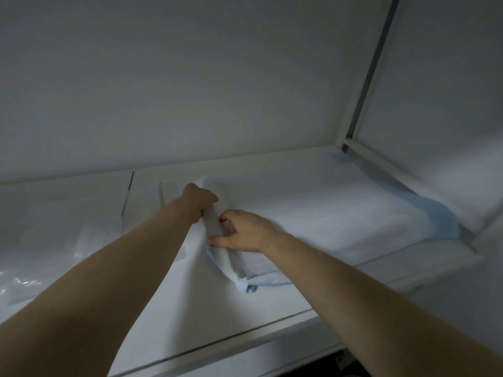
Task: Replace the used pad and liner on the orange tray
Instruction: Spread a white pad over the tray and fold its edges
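At the bottom of the frame the front edge of the white shelf [217, 346] runs as a lip. Anything drawn out has to clear it, though the shelf board between the lip and the hands gives room to slide.

In the middle of the frame the left hand [200, 202] has its fingers curled round a bunched fold of a white pad [187, 248], whose loose part hangs down towards the lower left. Just beside it the right hand [245, 232] is curled at the left end of the stack of pads [326, 213], with thumb and forefinger either side of a fold, pinching it.

The pads look light, soft and limp, white on top with a thin blue backing. One layer will probably sag and drag its neighbours, so a corner or folded edge is the best hold while the other hand steadies the stack.

At the left lie clear plastic bags [27, 281], slippery and easy to snag. At the far right the stack lies close to a white post [373, 63] and the side wall, so the open room is to the left and towards the front. The orange tray is not in view.
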`<state>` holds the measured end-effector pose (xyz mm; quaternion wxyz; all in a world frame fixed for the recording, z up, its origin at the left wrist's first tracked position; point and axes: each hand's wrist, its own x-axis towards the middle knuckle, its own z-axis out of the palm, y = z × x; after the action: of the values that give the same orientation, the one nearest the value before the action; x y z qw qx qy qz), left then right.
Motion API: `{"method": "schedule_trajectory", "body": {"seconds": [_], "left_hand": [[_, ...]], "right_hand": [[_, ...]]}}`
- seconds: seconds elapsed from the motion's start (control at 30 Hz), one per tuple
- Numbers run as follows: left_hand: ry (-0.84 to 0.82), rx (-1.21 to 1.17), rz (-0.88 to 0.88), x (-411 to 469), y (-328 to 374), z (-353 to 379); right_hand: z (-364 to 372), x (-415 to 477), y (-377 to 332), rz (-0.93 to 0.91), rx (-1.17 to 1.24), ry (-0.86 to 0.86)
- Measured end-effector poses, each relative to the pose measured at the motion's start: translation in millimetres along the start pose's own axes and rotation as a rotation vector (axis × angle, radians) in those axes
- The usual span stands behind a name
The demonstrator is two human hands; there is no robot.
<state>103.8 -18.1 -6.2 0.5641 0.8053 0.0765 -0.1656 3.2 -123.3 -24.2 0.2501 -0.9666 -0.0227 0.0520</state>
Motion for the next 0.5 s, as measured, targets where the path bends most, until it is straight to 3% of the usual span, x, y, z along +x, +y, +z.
{"method": "schedule_trajectory", "body": {"seconds": [0.13, 0.27, 0.4, 0.5], "left_hand": [[-0.042, -0.068, -0.058, 10.6, 0.5, -5.3], [-0.057, 0.014, -0.131, 22.0, -1.2, -3.6], [-0.198, 0.045, -0.218, 53.3, -9.9, -8.7], [-0.179, 0.144, -0.124, 40.5, -1.8, -14.0]], "right_hand": [[-1.0, 0.2, 0.7, 0.02, 0.013, -0.019], [-1.7, 2.1, -0.7, 0.02, 0.011, -0.02], [-3.0, 3.2, -1.0, 0.015, -0.001, -0.011], [-5.4, 8.7, -1.4, 0.045, -0.019, 0.024]]}}
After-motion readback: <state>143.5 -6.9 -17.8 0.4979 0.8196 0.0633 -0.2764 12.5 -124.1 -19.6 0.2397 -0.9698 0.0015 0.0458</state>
